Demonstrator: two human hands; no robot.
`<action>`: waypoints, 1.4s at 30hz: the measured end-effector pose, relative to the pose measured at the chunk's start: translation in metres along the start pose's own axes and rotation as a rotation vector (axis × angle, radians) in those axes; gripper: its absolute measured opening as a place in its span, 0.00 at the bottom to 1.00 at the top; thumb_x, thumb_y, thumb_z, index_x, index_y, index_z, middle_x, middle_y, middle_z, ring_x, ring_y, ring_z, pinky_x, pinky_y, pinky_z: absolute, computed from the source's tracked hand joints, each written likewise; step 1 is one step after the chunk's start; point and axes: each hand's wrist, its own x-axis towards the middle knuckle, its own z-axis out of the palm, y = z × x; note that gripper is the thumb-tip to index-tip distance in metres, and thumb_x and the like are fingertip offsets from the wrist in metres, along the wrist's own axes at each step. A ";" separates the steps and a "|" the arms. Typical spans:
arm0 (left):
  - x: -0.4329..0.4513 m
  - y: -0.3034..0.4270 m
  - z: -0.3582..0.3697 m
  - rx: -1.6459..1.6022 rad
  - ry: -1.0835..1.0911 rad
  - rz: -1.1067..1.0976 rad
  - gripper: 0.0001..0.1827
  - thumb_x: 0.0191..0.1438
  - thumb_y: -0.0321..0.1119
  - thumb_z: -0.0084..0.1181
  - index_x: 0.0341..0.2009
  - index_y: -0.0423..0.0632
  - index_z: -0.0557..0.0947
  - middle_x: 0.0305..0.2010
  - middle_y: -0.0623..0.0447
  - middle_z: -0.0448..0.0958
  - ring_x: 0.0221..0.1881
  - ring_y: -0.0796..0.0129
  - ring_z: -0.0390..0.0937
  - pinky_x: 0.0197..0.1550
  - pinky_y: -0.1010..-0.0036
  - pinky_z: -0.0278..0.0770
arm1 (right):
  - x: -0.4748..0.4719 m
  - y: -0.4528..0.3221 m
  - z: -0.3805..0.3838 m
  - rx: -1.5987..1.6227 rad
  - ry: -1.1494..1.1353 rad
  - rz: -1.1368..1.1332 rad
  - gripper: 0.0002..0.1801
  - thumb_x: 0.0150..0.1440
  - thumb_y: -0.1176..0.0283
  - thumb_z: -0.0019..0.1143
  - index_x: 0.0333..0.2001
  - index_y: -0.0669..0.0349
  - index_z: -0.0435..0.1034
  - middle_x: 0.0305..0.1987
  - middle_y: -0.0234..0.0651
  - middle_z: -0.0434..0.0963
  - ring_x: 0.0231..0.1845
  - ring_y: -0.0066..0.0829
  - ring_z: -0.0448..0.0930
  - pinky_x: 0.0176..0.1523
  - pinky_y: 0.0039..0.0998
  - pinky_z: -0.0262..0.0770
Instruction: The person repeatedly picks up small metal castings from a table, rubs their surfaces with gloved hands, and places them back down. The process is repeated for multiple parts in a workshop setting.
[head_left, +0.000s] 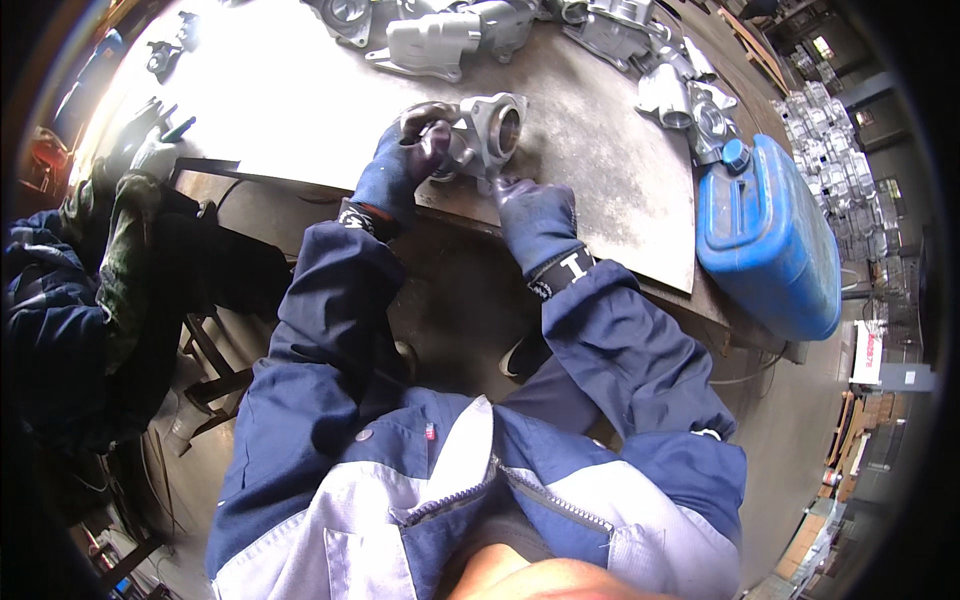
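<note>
A cast metal housing (491, 131) with a round bore and a flange is held above the near edge of the worktable, its bore turned to the right. My left hand (420, 146), in a dark-stained blue glove, grips the housing's left side. Below the flange, my right hand (532, 210), gloved the same way, has its fingers curled against the part's lower edge; whether it holds a small tool is hidden. More metal castings (431, 45) lie along the far side of the table.
A blue plastic jerrycan (772, 240) stands at the table's right corner, beside further castings (667, 97). On the left, a co-worker's gloved hand (157, 154) rests near the metal sheet (615, 217) covering the table. Stacked castings (832, 165) stand beyond, at right.
</note>
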 end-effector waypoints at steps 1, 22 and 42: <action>0.001 0.000 0.000 0.034 -0.008 0.007 0.19 0.62 0.44 0.50 0.51 0.44 0.77 0.47 0.49 0.75 0.43 0.68 0.75 0.39 0.74 0.77 | 0.001 0.002 0.000 0.026 -0.001 -0.014 0.19 0.57 0.74 0.43 0.53 0.47 0.66 0.28 0.28 0.78 0.25 0.32 0.80 0.27 0.42 0.68; 0.028 0.049 0.029 0.733 -0.039 0.146 0.21 0.47 0.48 0.62 0.45 0.54 0.81 0.40 0.45 0.81 0.41 0.49 0.79 0.45 0.60 0.76 | 0.045 0.049 -0.003 0.168 -0.154 0.213 0.14 0.59 0.69 0.44 0.49 0.52 0.68 0.41 0.39 0.82 0.42 0.37 0.83 0.41 0.39 0.77; 0.027 0.047 0.027 0.749 -0.098 -0.286 0.13 0.43 0.44 0.65 0.29 0.49 0.86 0.33 0.42 0.81 0.39 0.47 0.79 0.46 0.58 0.76 | 0.077 0.059 -0.103 0.421 -0.426 -0.097 0.17 0.52 0.62 0.51 0.42 0.57 0.76 0.38 0.50 0.80 0.41 0.50 0.80 0.46 0.45 0.76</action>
